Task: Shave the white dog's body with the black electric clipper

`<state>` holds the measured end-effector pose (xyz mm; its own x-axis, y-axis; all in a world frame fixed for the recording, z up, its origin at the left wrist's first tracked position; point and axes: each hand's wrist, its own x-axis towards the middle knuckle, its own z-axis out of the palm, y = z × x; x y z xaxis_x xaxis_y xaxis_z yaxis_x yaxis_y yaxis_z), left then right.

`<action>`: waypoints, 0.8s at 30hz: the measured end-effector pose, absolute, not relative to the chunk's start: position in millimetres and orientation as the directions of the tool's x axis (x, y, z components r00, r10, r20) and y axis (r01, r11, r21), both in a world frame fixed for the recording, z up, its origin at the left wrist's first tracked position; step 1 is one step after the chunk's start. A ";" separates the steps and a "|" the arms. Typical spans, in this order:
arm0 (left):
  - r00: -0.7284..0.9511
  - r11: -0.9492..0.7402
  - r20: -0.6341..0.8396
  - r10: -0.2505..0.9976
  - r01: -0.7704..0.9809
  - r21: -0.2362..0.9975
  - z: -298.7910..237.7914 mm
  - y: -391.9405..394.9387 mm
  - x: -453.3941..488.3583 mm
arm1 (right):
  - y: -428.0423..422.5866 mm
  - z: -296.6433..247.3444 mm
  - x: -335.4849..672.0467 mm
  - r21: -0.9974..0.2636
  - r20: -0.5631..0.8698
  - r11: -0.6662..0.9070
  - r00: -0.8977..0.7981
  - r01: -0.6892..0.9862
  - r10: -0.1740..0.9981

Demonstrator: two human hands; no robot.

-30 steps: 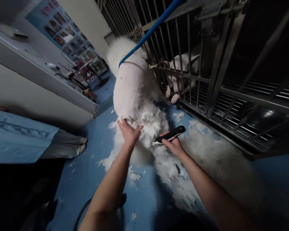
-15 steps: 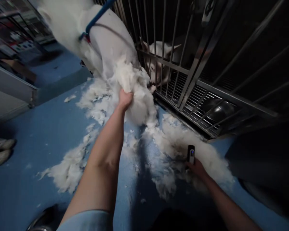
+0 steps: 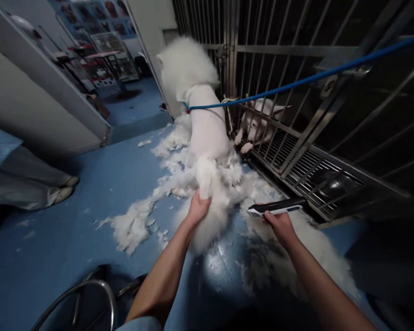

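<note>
A white dog [image 3: 209, 124] faces away from me, its back clipped short and its head fluffy. My left hand [image 3: 199, 207] is closed around its tail [image 3: 207, 177], near the rump; the bushy end hangs below my fingers. In my right hand [image 3: 279, 225] is a black and white hair clipper [image 3: 278, 207], its blade end pointing left toward the tail but apart from it. A blue leash [image 3: 296, 85] runs from the dog's body up to the right. Clumps of cut white fur [image 3: 133, 225] lie around the dog on the floor.
Metal cages [image 3: 290, 156] line the right side, and a second white dog [image 3: 258, 124] lies behind the bars with a metal bowl [image 3: 333, 186] nearby. A person's legs [image 3: 27, 177] stand at the left. A stool's metal ring [image 3: 106, 289] is at the lower left, a doorway behind.
The dog has moved from upper left toward the middle and turned away. My left hand is lower, still on the tail. My right hand has raised the clipper and turned it sideways.
</note>
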<state>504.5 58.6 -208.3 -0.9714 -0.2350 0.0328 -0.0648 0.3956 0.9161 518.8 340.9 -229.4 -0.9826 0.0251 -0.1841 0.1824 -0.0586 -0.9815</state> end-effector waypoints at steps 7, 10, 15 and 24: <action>-0.988 0.345 -0.108 -0.111 -0.140 0.928 -244.0 56.8 633.0 | 215.5 -168.2 496.9 -0.979 0.179 0.087 -0.980 -0.187 -0.087; -0.985 0.352 -0.173 -0.023 -0.170 0.920 -255.2 61.3 660.5 | 203.8 -181.0 508.9 -0.975 0.053 0.202 -0.982 -0.090 -0.182; -0.969 0.371 -0.221 0.112 -0.166 0.914 -253.4 74.6 675.7 | 236.9 -183.8 541.5 -0.968 0.002 0.249 -0.995 -0.027 -0.103; -0.931 0.343 -0.225 0.287 -0.119 0.932 -249.0 80.5 693.1 | 267.9 -182.1 592.5 -0.989 0.097 0.108 -0.995 -0.097 -0.004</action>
